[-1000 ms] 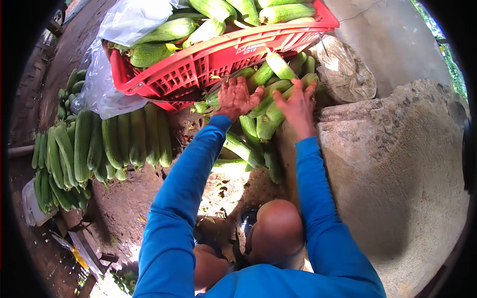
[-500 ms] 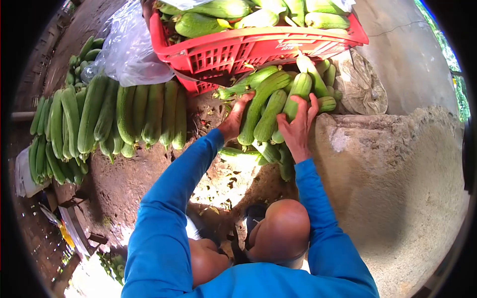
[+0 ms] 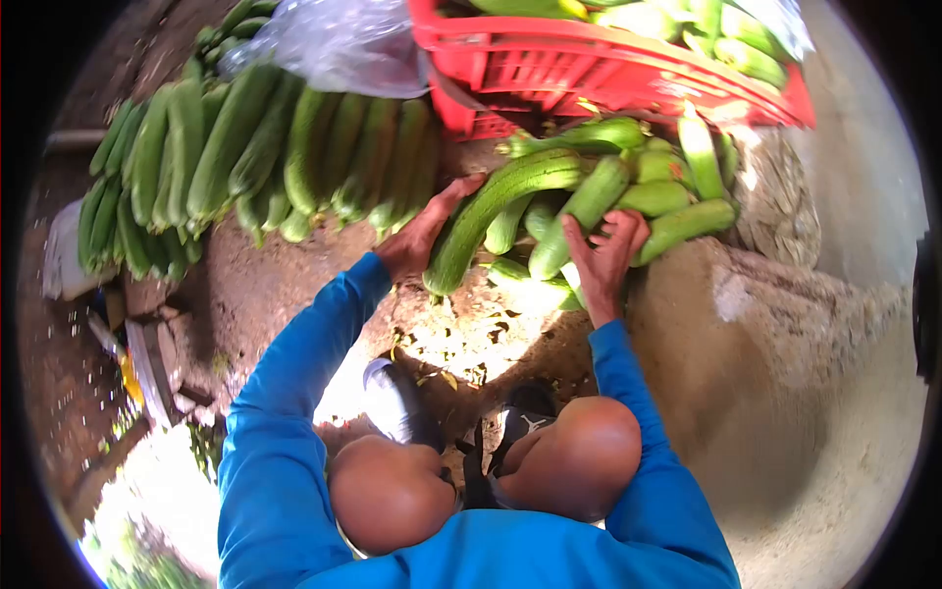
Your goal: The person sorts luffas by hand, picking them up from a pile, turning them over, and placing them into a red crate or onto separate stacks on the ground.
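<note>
My left hand [image 3: 429,231] is wrapped along the left side of a long, curved green sponge gourd [image 3: 491,206], its fingers reaching toward the upper end. The gourd leans across the pile and its lower end hangs over the dirt floor. To the right, my right hand [image 3: 605,257] has curled fingers against a straighter sponge gourd [image 3: 587,216], the thumb side resting on it. Its palm side is hidden. Several more gourds, such as one [image 3: 684,231] right of my fingers, lie loosely piled behind and beside both hands.
A red plastic crate [image 3: 608,86] full of gourds stands behind the pile. Many gourds [image 3: 231,147] lie in a row at left, below a clear plastic bag [image 3: 358,44]. A crumpled sack [image 3: 780,201] and a rough concrete structure [image 3: 775,334] border the right.
The view has shifted. The curved gourd has moved left with my left hand, apart from the tight bunch. The straighter gourd by my right hand has also come left relative to the crate.
</note>
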`<state>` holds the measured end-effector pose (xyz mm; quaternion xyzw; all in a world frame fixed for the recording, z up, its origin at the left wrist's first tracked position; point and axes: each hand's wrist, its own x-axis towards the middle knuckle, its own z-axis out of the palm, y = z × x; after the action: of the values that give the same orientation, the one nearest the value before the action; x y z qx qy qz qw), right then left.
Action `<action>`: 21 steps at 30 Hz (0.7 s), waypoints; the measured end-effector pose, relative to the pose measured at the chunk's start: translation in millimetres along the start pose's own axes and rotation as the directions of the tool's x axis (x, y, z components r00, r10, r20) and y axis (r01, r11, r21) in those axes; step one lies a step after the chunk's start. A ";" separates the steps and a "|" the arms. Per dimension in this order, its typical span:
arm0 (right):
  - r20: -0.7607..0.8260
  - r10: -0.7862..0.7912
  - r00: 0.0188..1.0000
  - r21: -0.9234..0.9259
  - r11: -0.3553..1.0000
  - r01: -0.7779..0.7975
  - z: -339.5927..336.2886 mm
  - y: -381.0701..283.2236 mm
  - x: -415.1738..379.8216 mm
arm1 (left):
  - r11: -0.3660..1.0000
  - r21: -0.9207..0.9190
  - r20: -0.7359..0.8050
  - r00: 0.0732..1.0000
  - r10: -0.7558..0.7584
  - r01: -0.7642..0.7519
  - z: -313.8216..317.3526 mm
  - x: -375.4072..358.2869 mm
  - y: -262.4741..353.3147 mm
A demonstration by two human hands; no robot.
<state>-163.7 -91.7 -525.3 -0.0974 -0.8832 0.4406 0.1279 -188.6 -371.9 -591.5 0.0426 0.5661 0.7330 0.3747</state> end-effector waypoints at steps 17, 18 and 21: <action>0.414 -0.038 0.909 0.018 0.999 0.034 25.5 93.8 6.6 | 0.737 0.048 -0.999 0.040 0.029 0.674 173.0 -579.9 41.3; 0.422 -0.226 0.878 0.054 0.973 0.225 24.8 110.7 11.7 | 0.633 -0.029 -0.999 -0.051 0.017 0.773 197.8 -602.1 22.8; 0.376 -0.150 0.914 -0.045 0.983 0.179 26.9 89.1 5.7 | 0.726 -0.518 -0.828 -0.478 -0.293 0.452 242.4 -609.5 20.9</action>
<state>-172.2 -57.5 -611.7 0.0575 -0.9130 0.4038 -0.0086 355.0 -544.2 -266.8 -0.7367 0.6322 0.2396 0.0168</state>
